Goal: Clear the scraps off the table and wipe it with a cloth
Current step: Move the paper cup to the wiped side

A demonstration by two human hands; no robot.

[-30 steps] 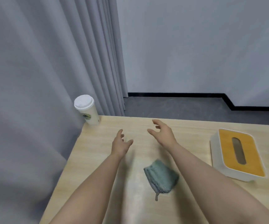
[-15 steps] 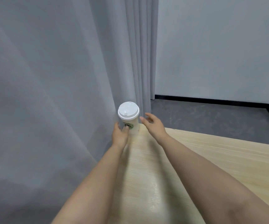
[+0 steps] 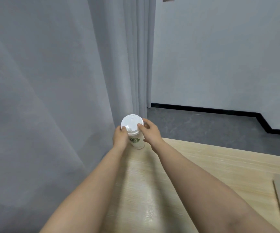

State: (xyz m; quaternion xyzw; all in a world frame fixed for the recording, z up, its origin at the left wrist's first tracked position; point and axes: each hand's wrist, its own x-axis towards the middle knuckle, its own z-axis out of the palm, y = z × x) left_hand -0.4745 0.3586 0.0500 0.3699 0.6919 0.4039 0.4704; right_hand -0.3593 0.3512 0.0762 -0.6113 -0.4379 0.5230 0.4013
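A grey curtain [image 3: 52,98] hung on the left. At the table's [image 3: 203,165] far corner, the left hand [image 3: 120,137] gripped the paper cup [image 3: 135,133], and the right hand [image 3: 150,132] curled round its lid.

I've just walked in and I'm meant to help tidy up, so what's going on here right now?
A person is reaching with both bare hands for a white lidded paper cup with a green logo, which stands at the far left corner of the light wooden table, next to the grey curtain. The left hand grips the cup's side, and the right hand curls round its lid and other side. Whether the cup has left the table, I can't tell. No cloth is in view.
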